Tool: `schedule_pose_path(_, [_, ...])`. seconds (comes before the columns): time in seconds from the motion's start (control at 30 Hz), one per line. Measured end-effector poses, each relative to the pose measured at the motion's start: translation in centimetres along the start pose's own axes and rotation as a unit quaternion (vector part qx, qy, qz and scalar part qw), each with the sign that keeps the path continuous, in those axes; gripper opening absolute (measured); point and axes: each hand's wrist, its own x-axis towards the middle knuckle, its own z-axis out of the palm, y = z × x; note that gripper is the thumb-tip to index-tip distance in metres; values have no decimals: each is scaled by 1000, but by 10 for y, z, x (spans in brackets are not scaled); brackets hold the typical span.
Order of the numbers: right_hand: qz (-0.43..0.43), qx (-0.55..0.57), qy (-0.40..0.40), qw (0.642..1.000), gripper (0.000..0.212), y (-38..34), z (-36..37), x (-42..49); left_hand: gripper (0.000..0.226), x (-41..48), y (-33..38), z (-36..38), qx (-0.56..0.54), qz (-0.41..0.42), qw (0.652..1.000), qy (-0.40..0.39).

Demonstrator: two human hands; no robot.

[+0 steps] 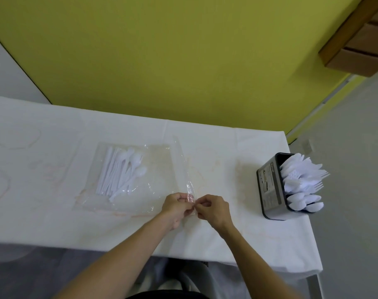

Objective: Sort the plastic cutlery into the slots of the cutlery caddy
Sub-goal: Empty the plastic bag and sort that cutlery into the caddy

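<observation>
A clear plastic bag (155,169) lies flat on the white tablecloth (54,212), with a bundle of white plastic cutlery (124,171) inside its left part. My left hand (176,207) and my right hand (213,209) meet at the bag's near right corner, each pinching the thin plastic edge. At the table's right end stands a dark cutlery caddy (270,188), tilted in view, holding white forks (306,175) in the far slots and white spoons (304,202) in the near slot.
A yellow-green wall (183,61) rises behind the table. A wooden shelf unit (360,39) hangs at the upper right. The table's near edge drops off close below my hands. Faint orange stains mark the cloth.
</observation>
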Motion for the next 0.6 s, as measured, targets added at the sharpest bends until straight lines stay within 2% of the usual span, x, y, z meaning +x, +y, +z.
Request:
schedule_pose_path(0.1, [18,58,-6,998,16,3,-4,2,22,-1,0,-1,-6,-7,1000,-5])
schedule_pose_path(0.23, [34,110,-16,993,8,6,-7,2,21,-3,-2,1,-27,-13,1000,6])
schedule_pose_path(0.33, [28,85,9,996,9,5,-4,2,20,-5,-5,3,-18,-2,999,31])
schedule_pose_path(0.43, [17,23,63,998,12,4,4,3,18,-9,-7,9,-24,23,998,44])
schedule_pose_path(0.5, [24,23,98,995,12,4,5,5,17,-13,-6,14,-15,42,998,39])
schedule_pose_path(0.6, [34,28,91,995,10,0,1,7,12,-13,-7,14,-20,39,997,61])
